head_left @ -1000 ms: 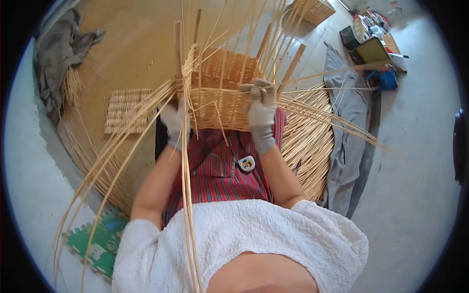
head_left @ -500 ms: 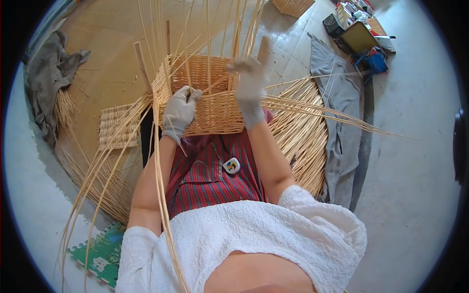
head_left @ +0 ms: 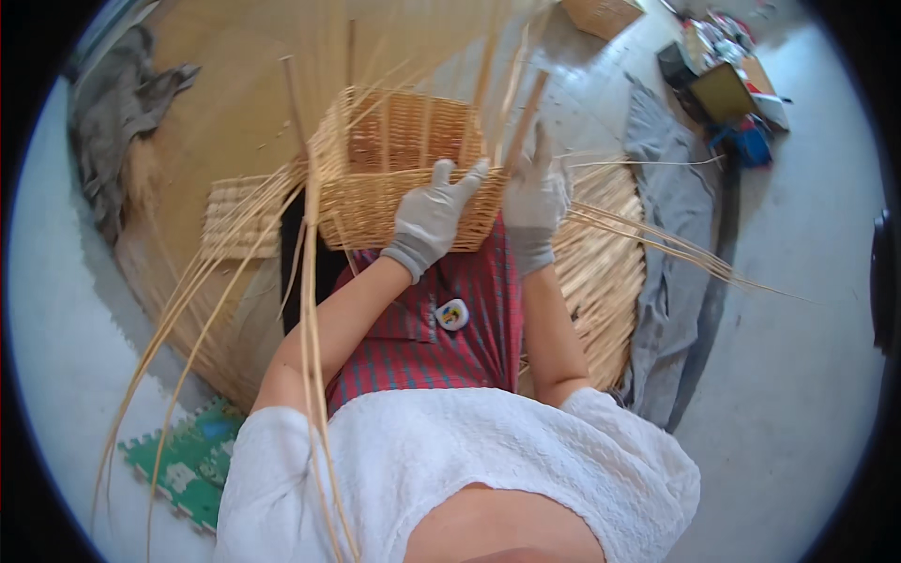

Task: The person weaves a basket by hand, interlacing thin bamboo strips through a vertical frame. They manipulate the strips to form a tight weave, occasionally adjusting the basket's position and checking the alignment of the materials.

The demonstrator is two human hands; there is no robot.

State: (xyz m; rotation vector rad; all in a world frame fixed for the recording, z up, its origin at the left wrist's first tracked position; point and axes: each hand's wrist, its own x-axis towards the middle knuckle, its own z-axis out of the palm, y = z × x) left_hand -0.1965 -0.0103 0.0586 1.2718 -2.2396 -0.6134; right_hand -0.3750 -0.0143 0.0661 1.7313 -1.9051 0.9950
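Note:
A rectangular wicker basket (head_left: 361, 214) with tall upright stakes rests over my lap, its near wall facing me. My left hand (head_left: 427, 220), in a pale glove with a grey cuff, grips that wall near its right end, thumb and forefinger apart at the rim. My right hand (head_left: 535, 202), gloved too, is just outside the right corner, beside the flat wooden corner stick (head_left: 527, 117). Its fingers point up but are smeared, so their hold is unclear. Long loose canes (head_left: 648, 235) stick out rightward behind it. More canes (head_left: 202, 281) trail from the left corner.
A bundle of canes (head_left: 601, 272) lies to the right beside a grey cloth (head_left: 652, 310). At left are a small woven panel (head_left: 239, 211), another grey cloth (head_left: 113, 131) and a green foam mat (head_left: 192, 460). Boxes and a blue item (head_left: 746, 141) stand far right.
My left hand has shifted right along the near wall, from its left part toward the right corner. My right hand has moved right and down from the rim to outside the corner.

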